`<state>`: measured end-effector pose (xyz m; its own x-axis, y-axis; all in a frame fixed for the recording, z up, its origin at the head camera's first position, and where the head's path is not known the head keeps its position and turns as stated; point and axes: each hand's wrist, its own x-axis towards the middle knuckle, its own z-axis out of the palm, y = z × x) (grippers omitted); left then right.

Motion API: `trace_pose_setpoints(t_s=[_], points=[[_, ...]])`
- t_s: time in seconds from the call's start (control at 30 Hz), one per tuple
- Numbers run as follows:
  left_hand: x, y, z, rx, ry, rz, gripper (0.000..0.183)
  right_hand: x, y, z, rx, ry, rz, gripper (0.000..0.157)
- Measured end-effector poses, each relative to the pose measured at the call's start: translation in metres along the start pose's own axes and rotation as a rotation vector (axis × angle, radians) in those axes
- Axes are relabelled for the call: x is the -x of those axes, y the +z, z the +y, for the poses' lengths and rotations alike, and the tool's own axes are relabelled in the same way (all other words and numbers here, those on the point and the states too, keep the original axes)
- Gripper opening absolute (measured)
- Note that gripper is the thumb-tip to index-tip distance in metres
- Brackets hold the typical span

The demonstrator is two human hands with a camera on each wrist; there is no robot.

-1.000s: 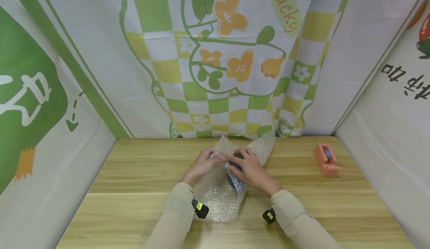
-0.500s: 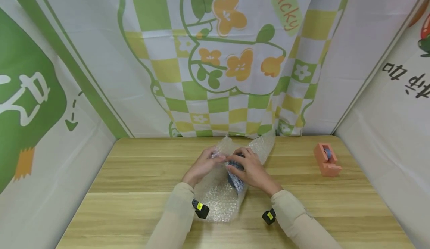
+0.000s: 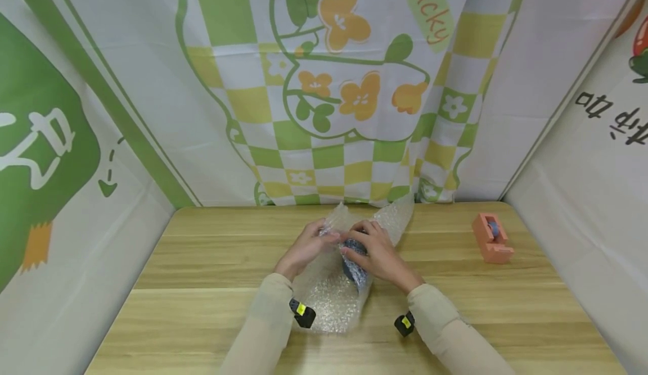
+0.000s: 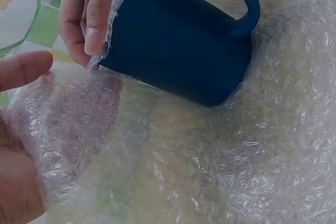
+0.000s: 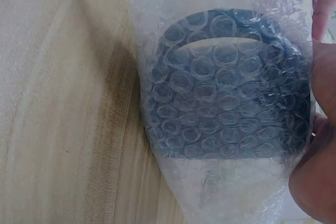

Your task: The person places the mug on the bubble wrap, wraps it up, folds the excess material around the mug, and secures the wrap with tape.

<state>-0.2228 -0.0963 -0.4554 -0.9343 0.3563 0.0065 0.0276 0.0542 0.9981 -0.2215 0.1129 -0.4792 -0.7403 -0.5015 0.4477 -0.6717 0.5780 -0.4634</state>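
A dark blue mug [image 4: 178, 40] lies on its side on a sheet of bubble wrap [image 3: 331, 302], its handle [image 4: 252, 3] uncovered in the left wrist view. From the right, a layer of the wrap covers the mug [image 5: 226, 103], which shows through the bubbles. My right hand [image 3: 379, 254] grips the mug at its rim end, with the wrap's edge under the fingers. On the other side my left hand [image 3: 305, 247] holds the wrap beyond the rim, thumb on the near side and fingers showing through the plastic behind it. The fingertips of both hands come close together.
An orange-pink tape dispenser [image 3: 493, 240] stands at the right of the wooden table [image 3: 202, 307]. Behind the table's back edge hangs a checked, flowered curtain [image 3: 329, 161]. One tail of the wrap reaches that back edge.
The back left corner of the wrap has tipped slightly to the right. My right fingers have shifted a little at the mug's rim; otherwise both hands hold their places.
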Motion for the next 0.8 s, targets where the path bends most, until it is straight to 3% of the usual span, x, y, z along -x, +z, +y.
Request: trace_pose_setpoints(t_s=[0.23, 0.47, 0.7, 0.8], points=[[0.001, 0.003, 0.003, -0.088, 0.008, 0.023, 0.007, -0.001, 0.001, 0.0, -0.024, 0.042, 0.03, 0.034], [0.006, 0.011, 0.013, -0.344, 0.056, -0.037, 0.017, 0.002, 0.002, 0.002, -0.077, 0.075, 0.077, 0.04], [0.011, 0.018, 0.021, -0.613, 0.072, -0.086, 0.019, 0.001, -0.002, 0.005, -0.199, 0.015, 0.133, 0.015], [0.013, 0.022, 0.024, -0.714, 0.082, -0.1, 0.019, 0.0, -0.009, 0.003, -0.266, 0.051, 0.177, 0.008]])
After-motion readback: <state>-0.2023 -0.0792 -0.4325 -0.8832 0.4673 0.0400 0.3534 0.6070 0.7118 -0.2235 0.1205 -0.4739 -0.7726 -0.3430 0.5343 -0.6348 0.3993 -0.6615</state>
